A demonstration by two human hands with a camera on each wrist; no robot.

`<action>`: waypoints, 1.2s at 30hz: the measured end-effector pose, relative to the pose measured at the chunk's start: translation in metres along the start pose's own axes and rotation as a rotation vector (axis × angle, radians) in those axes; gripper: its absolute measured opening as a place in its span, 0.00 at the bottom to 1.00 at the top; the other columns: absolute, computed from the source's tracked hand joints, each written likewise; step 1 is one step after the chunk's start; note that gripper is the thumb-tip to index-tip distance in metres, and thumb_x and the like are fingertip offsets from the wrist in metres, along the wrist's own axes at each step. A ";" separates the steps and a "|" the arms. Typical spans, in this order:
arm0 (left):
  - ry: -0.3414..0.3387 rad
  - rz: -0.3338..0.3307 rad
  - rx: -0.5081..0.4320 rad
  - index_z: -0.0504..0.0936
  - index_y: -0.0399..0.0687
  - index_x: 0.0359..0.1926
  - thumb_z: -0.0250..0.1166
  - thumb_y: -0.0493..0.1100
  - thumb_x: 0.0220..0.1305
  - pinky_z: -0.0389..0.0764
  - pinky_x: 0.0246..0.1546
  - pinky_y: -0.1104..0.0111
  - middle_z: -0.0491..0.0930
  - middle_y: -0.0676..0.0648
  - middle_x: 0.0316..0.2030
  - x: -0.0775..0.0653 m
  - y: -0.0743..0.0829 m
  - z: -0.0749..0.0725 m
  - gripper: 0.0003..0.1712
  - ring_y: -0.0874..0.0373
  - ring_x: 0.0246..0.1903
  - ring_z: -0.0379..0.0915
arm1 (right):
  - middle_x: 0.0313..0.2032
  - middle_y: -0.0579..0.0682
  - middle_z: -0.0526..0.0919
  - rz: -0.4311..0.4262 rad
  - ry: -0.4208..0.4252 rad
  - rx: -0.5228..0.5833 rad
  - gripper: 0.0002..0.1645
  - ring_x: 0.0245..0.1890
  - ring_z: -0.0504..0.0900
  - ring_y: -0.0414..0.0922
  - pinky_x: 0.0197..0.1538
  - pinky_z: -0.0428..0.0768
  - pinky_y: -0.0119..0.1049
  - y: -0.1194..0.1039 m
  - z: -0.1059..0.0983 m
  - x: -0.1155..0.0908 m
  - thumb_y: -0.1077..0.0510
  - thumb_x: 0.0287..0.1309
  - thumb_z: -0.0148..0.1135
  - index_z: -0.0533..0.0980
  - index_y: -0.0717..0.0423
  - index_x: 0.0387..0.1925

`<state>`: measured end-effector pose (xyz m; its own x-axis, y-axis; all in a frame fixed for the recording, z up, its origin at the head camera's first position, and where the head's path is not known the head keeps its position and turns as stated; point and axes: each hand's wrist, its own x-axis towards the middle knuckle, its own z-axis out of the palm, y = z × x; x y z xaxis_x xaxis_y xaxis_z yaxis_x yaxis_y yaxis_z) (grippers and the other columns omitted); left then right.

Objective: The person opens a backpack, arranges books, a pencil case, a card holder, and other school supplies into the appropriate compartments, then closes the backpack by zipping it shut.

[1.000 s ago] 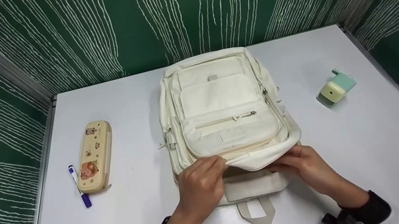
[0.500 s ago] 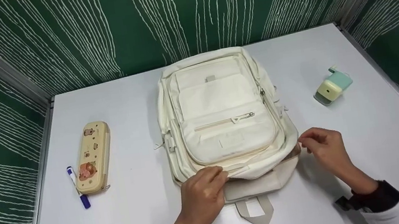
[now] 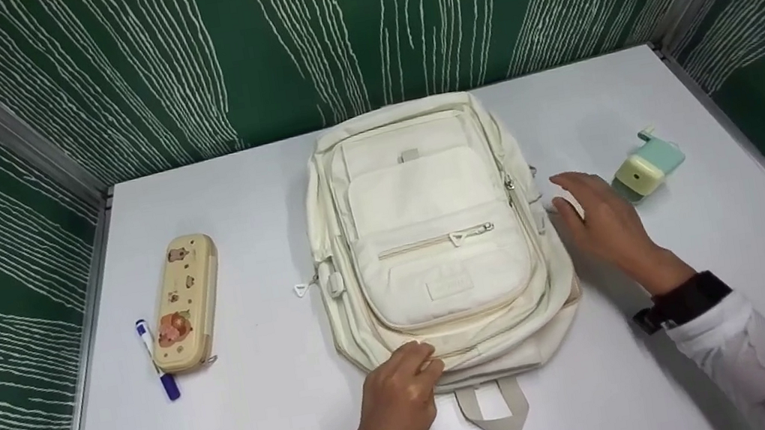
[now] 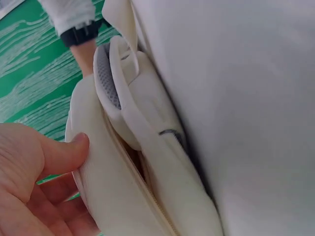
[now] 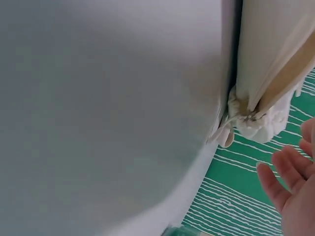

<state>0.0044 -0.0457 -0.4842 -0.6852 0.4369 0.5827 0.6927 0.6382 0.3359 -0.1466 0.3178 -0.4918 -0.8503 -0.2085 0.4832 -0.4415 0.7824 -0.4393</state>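
A cream backpack (image 3: 436, 192) lies front up on the white table, its grey top loop toward me. At its near edge my left hand (image 3: 398, 398) pinches the fabric; in the left wrist view the thumb (image 4: 74, 152) presses one side of the edge and the fingers curl behind it. Beside that hand, a zipped opening (image 4: 142, 179) shows a narrow gap. My right hand (image 3: 604, 223) hovers at the bag's right side, fingers loosely extended, holding nothing. In the right wrist view its fingers (image 5: 275, 182) stand apart from the bag's side (image 5: 268, 59).
A yellow pencil case (image 3: 185, 305) with printed animals lies on the left of the table (image 3: 253, 211), next to a blue-capped marker (image 3: 159, 362). A green and yellow pencil sharpener (image 3: 648, 164) stands at the right, just beyond my right hand. Green panels (image 3: 252, 52) with white lines surround the table.
My right hand has left the bag's near right corner and moved away from me along its right side. The gap at the near edge has narrowed as the front panel came down. My left hand still grips there.
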 end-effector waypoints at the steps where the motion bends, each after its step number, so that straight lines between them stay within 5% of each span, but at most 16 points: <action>1: -0.010 -0.006 -0.005 0.90 0.42 0.28 0.72 0.19 0.45 0.87 0.44 0.66 0.87 0.47 0.38 -0.002 0.000 0.000 0.15 0.55 0.45 0.86 | 0.60 0.67 0.80 -0.028 -0.016 -0.022 0.23 0.58 0.79 0.64 0.57 0.78 0.56 0.002 0.001 0.005 0.70 0.68 0.63 0.76 0.69 0.63; 10: -0.132 -0.110 -0.090 0.91 0.41 0.31 0.77 0.24 0.48 0.84 0.48 0.70 0.86 0.47 0.41 -0.013 -0.003 -0.009 0.11 0.56 0.48 0.85 | 0.69 0.66 0.73 -0.230 -0.213 -0.166 0.36 0.69 0.70 0.65 0.66 0.71 0.63 0.010 0.007 0.039 0.80 0.52 0.64 0.75 0.69 0.65; 15: -0.195 -0.123 -0.088 0.91 0.40 0.32 0.76 0.24 0.51 0.82 0.52 0.73 0.85 0.47 0.42 -0.012 -0.005 -0.014 0.10 0.57 0.50 0.84 | 0.64 0.65 0.79 -0.384 -0.199 -0.217 0.26 0.66 0.74 0.64 0.65 0.73 0.61 0.019 0.013 0.047 0.78 0.48 0.70 0.83 0.66 0.52; 20: -0.219 -0.146 -0.101 0.89 0.40 0.31 0.74 0.23 0.50 0.82 0.52 0.72 0.85 0.47 0.42 -0.012 -0.008 -0.017 0.11 0.57 0.49 0.84 | 0.58 0.64 0.83 -0.507 -0.193 -0.242 0.30 0.64 0.77 0.63 0.65 0.74 0.59 0.027 0.018 0.052 0.74 0.37 0.76 0.84 0.67 0.49; 28: -0.223 -0.212 -0.114 0.88 0.37 0.32 0.75 0.20 0.47 0.82 0.52 0.72 0.85 0.47 0.43 -0.017 -0.018 -0.028 0.13 0.55 0.51 0.84 | 0.56 0.65 0.84 -0.592 -0.193 -0.239 0.30 0.60 0.80 0.65 0.64 0.75 0.60 0.027 0.017 0.042 0.74 0.35 0.76 0.83 0.71 0.48; 33: -0.226 -0.272 -0.100 0.89 0.35 0.35 0.75 0.19 0.47 0.84 0.54 0.65 0.87 0.45 0.45 -0.018 -0.031 -0.036 0.14 0.49 0.53 0.84 | 0.55 0.66 0.84 -0.603 -0.181 -0.224 0.35 0.59 0.81 0.65 0.63 0.75 0.61 0.023 0.013 0.026 0.69 0.30 0.81 0.82 0.72 0.48; 36: -0.209 -0.267 -0.061 0.89 0.35 0.35 0.74 0.18 0.47 0.83 0.56 0.59 0.88 0.43 0.45 -0.017 -0.037 -0.041 0.15 0.45 0.54 0.84 | 0.53 0.66 0.85 -0.612 -0.162 -0.211 0.29 0.57 0.82 0.65 0.61 0.77 0.61 0.020 0.012 0.017 0.70 0.35 0.80 0.82 0.71 0.46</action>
<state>-0.0005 -0.1033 -0.4762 -0.8709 0.3840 0.3067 0.4908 0.7114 0.5030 -0.1731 0.3230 -0.5013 -0.5040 -0.7241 0.4708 -0.8065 0.5896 0.0435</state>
